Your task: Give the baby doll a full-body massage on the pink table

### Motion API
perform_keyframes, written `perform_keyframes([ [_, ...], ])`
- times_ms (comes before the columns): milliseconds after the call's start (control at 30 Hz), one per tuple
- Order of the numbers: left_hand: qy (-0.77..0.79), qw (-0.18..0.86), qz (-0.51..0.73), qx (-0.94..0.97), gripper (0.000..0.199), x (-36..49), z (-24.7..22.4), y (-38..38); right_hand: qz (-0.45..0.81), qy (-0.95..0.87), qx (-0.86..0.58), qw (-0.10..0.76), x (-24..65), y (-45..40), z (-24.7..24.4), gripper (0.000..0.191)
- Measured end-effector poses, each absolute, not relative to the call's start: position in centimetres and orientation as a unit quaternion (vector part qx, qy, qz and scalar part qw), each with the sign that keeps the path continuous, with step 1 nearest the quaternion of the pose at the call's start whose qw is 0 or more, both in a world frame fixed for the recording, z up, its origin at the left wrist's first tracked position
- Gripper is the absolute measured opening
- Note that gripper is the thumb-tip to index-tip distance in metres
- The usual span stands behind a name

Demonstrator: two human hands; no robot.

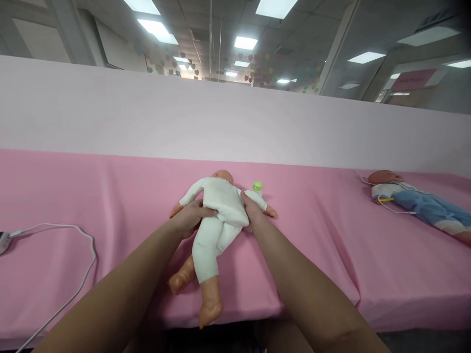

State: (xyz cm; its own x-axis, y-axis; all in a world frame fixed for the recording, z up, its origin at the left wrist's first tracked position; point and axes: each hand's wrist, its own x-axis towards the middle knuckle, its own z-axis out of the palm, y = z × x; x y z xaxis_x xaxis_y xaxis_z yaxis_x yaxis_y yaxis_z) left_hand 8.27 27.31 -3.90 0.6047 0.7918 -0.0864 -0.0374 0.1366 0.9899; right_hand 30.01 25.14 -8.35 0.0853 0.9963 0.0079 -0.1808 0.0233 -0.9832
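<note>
A baby doll [223, 201] with a white cloth body lies on the pink cloth, its back turned up and its head pointing away from me. Its bare plastic feet reach toward the table's front edge. My left hand [191, 215] is closed on the doll's left side at the waist, thumb on top. On the other side my right hand [252, 211] grips the torso below the arm, its fingers partly hidden under the body. Just beyond the doll's right arm stands a small bottle with a green cap [257, 187].
A second doll [423, 198] in blue and white clothes lies at the right, a thin white tube and a yellow piece by it. At the left a white cable [84, 233] runs from a white device [4, 242]. Behind the pink-covered table [128, 191] rises a white partition [184, 122].
</note>
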Motion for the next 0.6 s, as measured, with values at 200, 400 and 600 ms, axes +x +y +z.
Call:
perform_keyframes([
  [200, 0.369, 0.676, 0.383, 0.510, 0.053, 8.0, -5.0, 28.6, 0.724, -0.311, -0.332, 0.518, 29.7, 24.5, -8.7, 0.060],
  [400, 0.360, 0.653, 0.380, 0.548, 0.057, 8.2, -4.9, 28.0, 0.730, -0.409, -0.305, 0.456, 31.0, 23.6, -8.0, 0.076],
  [600, 0.341, 0.679, 0.348, 0.549, 0.059, 8.2, -5.3, 28.2, 0.718, -0.384, -0.322, 0.484, 31.3, 23.8, -7.8, 0.068],
])
